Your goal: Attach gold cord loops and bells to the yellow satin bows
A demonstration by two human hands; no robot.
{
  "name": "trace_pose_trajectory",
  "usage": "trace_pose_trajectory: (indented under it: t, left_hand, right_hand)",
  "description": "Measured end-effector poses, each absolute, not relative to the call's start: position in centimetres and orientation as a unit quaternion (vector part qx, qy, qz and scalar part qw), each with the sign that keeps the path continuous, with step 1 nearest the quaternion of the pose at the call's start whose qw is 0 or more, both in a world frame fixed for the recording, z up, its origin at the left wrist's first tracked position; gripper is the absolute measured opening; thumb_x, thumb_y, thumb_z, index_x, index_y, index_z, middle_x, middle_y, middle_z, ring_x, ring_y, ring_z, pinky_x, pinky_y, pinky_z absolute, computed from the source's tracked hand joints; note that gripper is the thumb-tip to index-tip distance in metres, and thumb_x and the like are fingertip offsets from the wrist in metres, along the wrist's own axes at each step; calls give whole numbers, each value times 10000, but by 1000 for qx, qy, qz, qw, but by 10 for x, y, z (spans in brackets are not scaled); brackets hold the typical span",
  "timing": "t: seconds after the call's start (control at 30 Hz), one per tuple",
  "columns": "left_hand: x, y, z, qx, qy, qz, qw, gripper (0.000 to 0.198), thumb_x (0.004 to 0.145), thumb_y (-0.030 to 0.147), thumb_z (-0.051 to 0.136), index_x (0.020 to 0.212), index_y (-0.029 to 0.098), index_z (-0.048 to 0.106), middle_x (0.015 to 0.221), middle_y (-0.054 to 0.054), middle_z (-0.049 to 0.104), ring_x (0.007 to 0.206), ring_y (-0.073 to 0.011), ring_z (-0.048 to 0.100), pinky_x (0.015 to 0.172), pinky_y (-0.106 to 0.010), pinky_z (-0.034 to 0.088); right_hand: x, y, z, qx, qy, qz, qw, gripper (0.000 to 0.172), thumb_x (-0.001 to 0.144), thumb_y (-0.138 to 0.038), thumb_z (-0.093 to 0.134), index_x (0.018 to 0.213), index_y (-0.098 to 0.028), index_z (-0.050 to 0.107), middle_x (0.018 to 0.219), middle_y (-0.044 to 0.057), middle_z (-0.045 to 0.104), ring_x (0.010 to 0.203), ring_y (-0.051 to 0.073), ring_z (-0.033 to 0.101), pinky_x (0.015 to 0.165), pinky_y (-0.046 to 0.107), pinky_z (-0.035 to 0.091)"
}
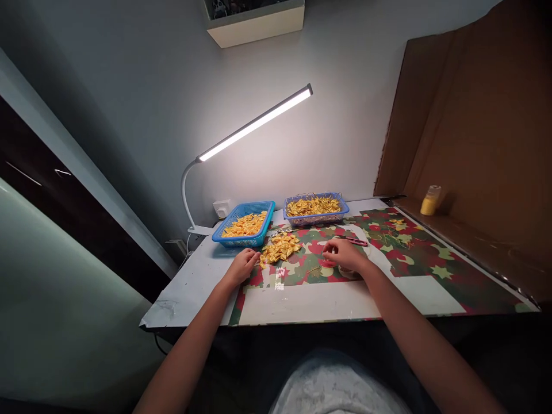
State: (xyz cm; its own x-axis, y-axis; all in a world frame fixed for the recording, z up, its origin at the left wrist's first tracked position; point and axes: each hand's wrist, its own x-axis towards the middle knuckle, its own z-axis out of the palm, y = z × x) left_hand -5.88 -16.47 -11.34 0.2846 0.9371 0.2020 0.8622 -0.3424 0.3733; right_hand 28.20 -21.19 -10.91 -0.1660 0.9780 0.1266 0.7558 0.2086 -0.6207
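A loose pile of yellow folded pieces, like small ribbon bows or stars, lies on the camouflage-patterned mat. At the pile's left edge is my left hand, its fingers curled together beside the nearest yellow piece; whatever they hold is too small to make out. My right hand hovers over the mat to the right, thumb and fingers drawn into a pinch, contents hidden. Partly covered by that hand and wrist is a small round dish. A thin yellowish strand lies between the hands.
Behind the pile stand a blue basket of yellow pieces and a purple-blue basket of yellow pieces with wiry stems. Pink-handled scissors lie behind my right hand. A lit lamp, a yellow-filled jar and cardboard surround the table.
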Motion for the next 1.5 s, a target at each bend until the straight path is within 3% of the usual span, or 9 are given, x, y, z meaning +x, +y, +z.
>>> trace_pose_trajectory:
  t: [0.13, 0.23, 0.33, 0.4, 0.57, 0.77, 0.97, 1.33, 1.5]
  left_hand:
    - [-53, -155, -109, 780, 585, 200, 100, 152, 797, 280, 538, 756, 183, 646, 891, -71, 677, 823, -208, 624, 754, -314, 487]
    - [-49, -147, -106, 771, 600, 184, 107, 105, 715, 231, 606, 793, 179, 654, 823, -55, 690, 753, -208, 628, 659, -298, 471]
    - [-44, -142, -106, 771, 607, 154, 119, 41, 687, 197, 624, 648, 184, 630, 710, -51, 685, 676, -210, 626, 600, -294, 437]
    - [-41, -141, -107, 774, 604, 143, 120, 123, 685, 164, 613, 567, 194, 596, 671, -51, 678, 671, -212, 627, 602, -294, 425]
    - [-39, -142, -114, 775, 605, 152, 101, 182, 712, 140, 588, 540, 195, 564, 685, -70, 666, 719, -220, 633, 634, -288, 426]
    - [-54, -150, -122, 748, 627, 212, 49, 129, 845, 216, 507, 820, 165, 623, 913, -96, 665, 851, -221, 622, 744, -309, 465]
    - [-60, -155, -130, 742, 626, 239, 33, 122, 834, 243, 571, 854, 162, 660, 973, -86, 654, 950, -223, 605, 856, -317, 461]
    - [-44, -145, -131, 728, 634, 253, 64, 154, 855, 238, 574, 870, 170, 711, 948, -95, 677, 932, -237, 625, 770, -312, 461]
    - [-43, -146, -133, 720, 637, 268, 61, 120, 861, 205, 575, 824, 169, 683, 926, -99, 683, 928, -236, 628, 779, -312, 457]
  right_hand:
    - [262, -237, -108, -563, -772, 195, 221, 31, 762, -213, 623, 753, -190, 641, 884, 58, 660, 806, 193, 595, 680, 280, 420]
    - [256, -262, -108, -559, -785, 169, 207, 70, 803, -167, 567, 772, -204, 617, 924, 61, 646, 910, 224, 573, 777, 325, 401]
    - [264, -276, -103, -544, -805, 178, 152, 38, 800, -178, 574, 776, -206, 583, 910, 52, 638, 858, 209, 576, 722, 302, 402]
    - [271, -272, -95, -522, -819, 200, 133, 30, 813, -232, 585, 831, -208, 580, 906, 43, 643, 820, 190, 584, 667, 273, 407]
    - [257, -208, -69, -512, -833, 133, 162, 124, 870, -282, 575, 924, -184, 627, 988, 57, 670, 878, 175, 615, 719, 250, 446]
    - [178, -109, -77, -554, -813, 88, 156, 279, 927, -326, 577, 1133, -141, 605, 1169, 89, 617, 1056, 208, 600, 910, 412, 500]
    - [132, -69, -94, -567, -807, 71, 150, 319, 937, -334, 570, 1207, -164, 575, 1222, 91, 589, 1054, 207, 604, 894, 418, 527]
    - [131, -56, -105, -559, -800, 81, 202, 322, 936, -328, 573, 1208, -156, 573, 1217, 92, 591, 1049, 208, 607, 890, 421, 530]
    - [128, -53, -109, -561, -769, 114, 284, 292, 941, -334, 566, 1170, -155, 590, 1164, 82, 613, 992, 186, 623, 853, 389, 542]
